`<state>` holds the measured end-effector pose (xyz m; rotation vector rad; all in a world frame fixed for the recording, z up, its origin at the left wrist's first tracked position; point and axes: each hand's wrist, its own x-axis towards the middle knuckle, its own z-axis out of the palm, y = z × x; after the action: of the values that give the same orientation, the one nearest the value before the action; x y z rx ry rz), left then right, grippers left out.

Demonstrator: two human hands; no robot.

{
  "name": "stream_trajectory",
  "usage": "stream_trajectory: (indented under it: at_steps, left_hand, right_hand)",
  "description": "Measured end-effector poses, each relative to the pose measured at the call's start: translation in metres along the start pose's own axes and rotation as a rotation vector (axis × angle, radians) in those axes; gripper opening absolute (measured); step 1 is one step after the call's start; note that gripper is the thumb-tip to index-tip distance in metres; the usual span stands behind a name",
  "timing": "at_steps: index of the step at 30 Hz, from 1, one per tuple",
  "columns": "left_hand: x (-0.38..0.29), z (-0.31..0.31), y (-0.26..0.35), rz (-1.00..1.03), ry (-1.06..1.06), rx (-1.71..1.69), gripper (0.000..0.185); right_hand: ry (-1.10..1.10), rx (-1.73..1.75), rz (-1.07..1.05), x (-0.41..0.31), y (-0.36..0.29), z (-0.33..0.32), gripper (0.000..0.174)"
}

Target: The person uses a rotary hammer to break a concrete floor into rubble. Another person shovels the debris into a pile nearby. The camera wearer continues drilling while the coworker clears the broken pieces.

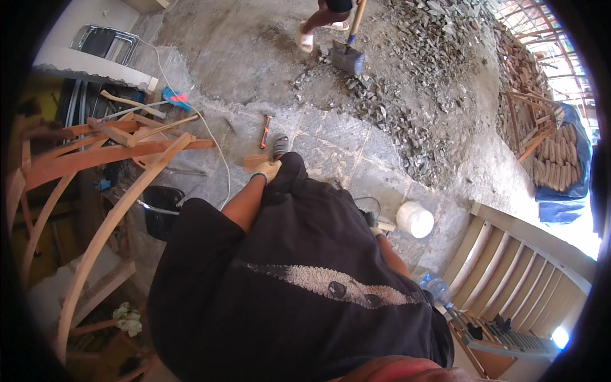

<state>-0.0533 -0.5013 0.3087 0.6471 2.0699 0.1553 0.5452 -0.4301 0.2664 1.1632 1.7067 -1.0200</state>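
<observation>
My left hand (268, 170), in a pale work glove, rests against the knee of my black trousers (291, 167). Its fingers are turned away from me. Past that knee a claw hammer (265, 131) with an orange and black handle lies on the worn tile floor (329, 131). A brick-coloured flat piece (254, 162) lies beside my sandalled foot (281, 146). Mostly hidden by my black T-shirt (305, 267), my right hand (378, 232) is low at my other side. A pale block-like piece (385, 226) is right by it; whether I hold it is unclear.
A white bucket (414, 219) stands at right. Ahead, a person's legs (317, 24) are beside a shovel (348, 57) and broken rubble (425, 71). Wooden chair frames (119, 153) crowd the left, with a pale cable (215, 138) crossing the floor. A slatted wooden frame (515, 262) is lower right.
</observation>
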Motion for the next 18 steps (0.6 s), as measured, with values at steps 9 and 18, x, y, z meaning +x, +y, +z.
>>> stream_trajectory:
  at_steps: [9, 18]
  left_hand:
    - [0.047, -0.106, 0.011, 0.149, -0.182, -0.148, 0.075]
    - [0.098, -0.125, 0.101, -0.303, -0.715, -0.716, 0.149]
  right_hand:
    - [0.222, 0.026, 0.167, 0.002, -0.226, -0.164, 0.039]
    - [0.456, -0.016, -0.113, -0.099, -0.391, -0.257, 0.032]
